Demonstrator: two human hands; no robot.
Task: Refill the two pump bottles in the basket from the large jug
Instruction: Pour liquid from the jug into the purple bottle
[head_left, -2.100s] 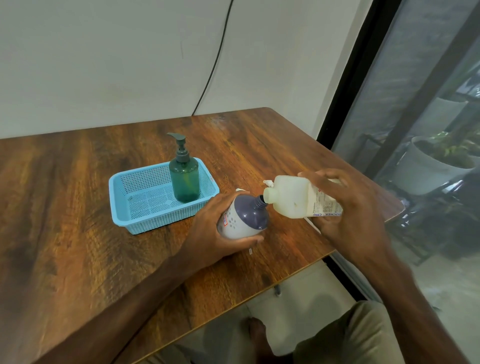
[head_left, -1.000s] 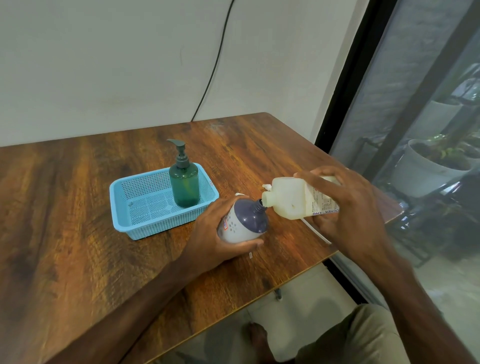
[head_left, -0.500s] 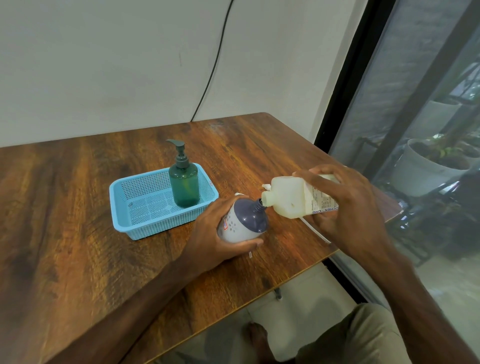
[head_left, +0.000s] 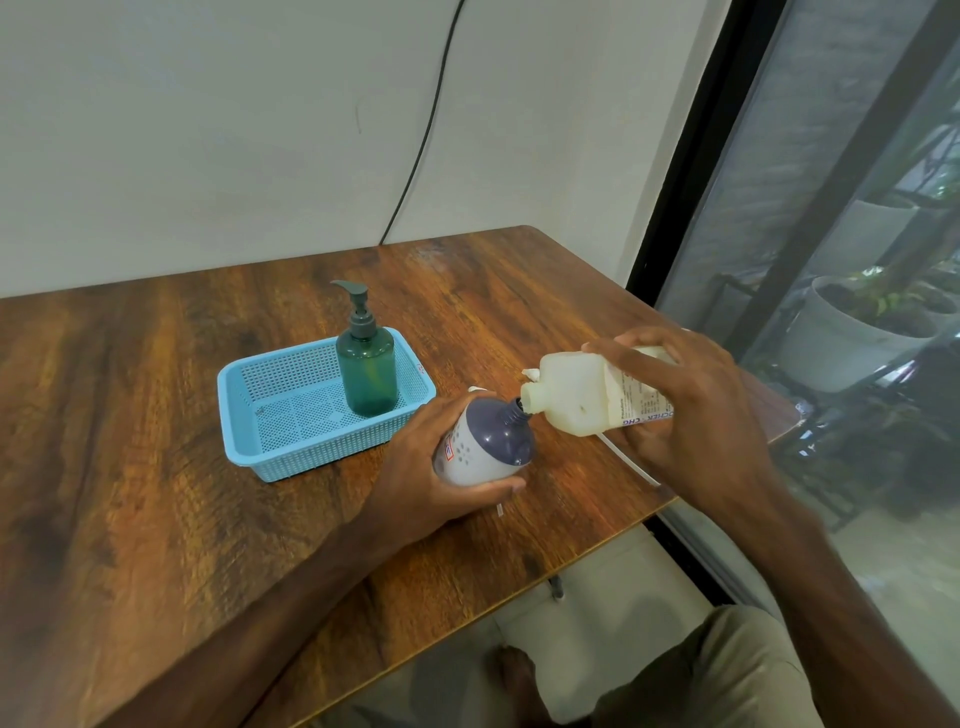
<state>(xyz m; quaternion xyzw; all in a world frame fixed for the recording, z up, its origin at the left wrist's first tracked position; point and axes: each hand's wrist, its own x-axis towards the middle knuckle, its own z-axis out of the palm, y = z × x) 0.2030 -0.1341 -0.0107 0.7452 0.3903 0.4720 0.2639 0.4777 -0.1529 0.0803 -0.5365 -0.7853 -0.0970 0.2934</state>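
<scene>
My left hand (head_left: 415, 478) grips a white bottle with a dark purple top (head_left: 488, 441), tilted toward the right with its neck open. My right hand (head_left: 691, 415) holds the pale yellowish jug (head_left: 576, 400) tipped on its side, its spout touching the bottle's neck. A green pump bottle (head_left: 366, 369) stands upright in the right end of the light blue basket (head_left: 270, 447). A thin white pump tube (head_left: 628, 465) lies on the table under the jug, partly hidden by my right hand.
The wooden table (head_left: 156, 519) ends close to my right hand, beside a glass door with plant pots (head_left: 841, 343) outside. A black cable (head_left: 421, 140) runs down the wall behind the table. My knee and foot show below the table edge.
Both hands hold the same pose with spout against neck. The view has shifted slightly; the jug sits a touch higher than two seconds ago.
</scene>
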